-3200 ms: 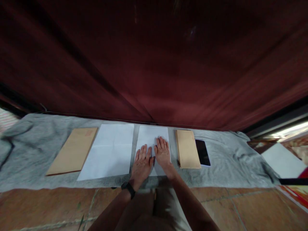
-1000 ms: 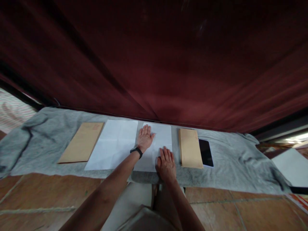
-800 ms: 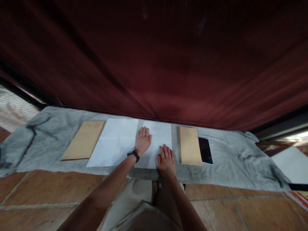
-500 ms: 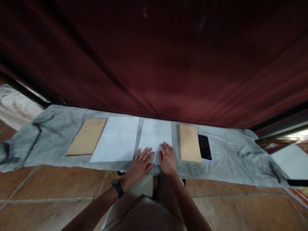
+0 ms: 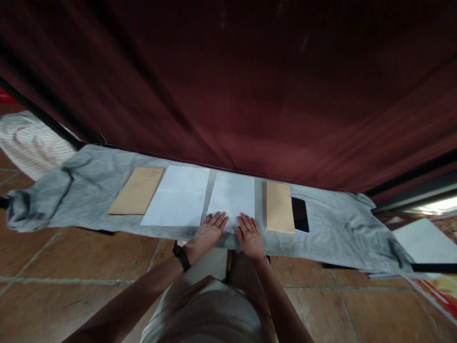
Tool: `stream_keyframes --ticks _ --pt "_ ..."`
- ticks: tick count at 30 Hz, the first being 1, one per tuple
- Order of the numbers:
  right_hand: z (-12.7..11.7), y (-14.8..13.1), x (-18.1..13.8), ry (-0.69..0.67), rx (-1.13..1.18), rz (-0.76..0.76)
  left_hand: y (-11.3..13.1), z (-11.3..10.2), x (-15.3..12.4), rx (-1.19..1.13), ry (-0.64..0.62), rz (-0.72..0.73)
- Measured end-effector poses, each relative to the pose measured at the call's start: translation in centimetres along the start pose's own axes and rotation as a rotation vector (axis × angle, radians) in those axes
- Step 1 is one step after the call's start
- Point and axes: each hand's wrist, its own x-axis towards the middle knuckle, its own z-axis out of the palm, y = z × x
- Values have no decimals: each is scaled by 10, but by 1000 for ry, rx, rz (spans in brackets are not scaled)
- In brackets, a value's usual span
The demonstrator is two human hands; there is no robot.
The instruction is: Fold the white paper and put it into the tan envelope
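My left hand (image 5: 208, 232) lies palm down on the near left part of a white paper sheet (image 5: 235, 193), fingers stretched out. On the same sheet's near right part rests my right hand (image 5: 250, 237), also flat with extended fingers. Left of this sheet is another white sheet (image 5: 178, 195), faintly creased across. A brown paper envelope (image 5: 136, 191) lies left of that one. To the right of my hands sits a stack of brown envelopes (image 5: 280, 208), partly beside a dark-screened phone (image 5: 300, 214).
A grey cloth (image 5: 337, 226) covers the long narrow surface. Behind it hangs a dark red curtain-like sheet (image 5: 250, 105). Striped fabric (image 5: 34, 140) is at the far left. Off the right end lies a white panel (image 5: 426, 240). Brown tiles (image 5: 93, 262) form the floor.
Both hands have drawn back slightly toward me along the right sheet, and the left fingers are closer together. The whole view has shifted a little. The envelopes and phone stay in place.
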Motion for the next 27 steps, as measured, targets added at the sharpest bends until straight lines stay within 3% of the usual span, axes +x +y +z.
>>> stream_keyframes --ticks 7,12,17,21,27 --pt "-21 11 -23 -75 135 -151 -4 -3 -21 -67 58 -10" --pt "-33 21 -40 -75 246 -97 -5 -9 -46 -257 70 -20" --pt "-45 26 -48 -82 368 -75 -33 -12 -63 -431 53 -4" --pt "-47 27 -48 -58 441 -1 -52 -9 -64 -610 108 0" --pt "-49 28 -42 -70 474 48 -46 -10 -55 -602 200 -52"
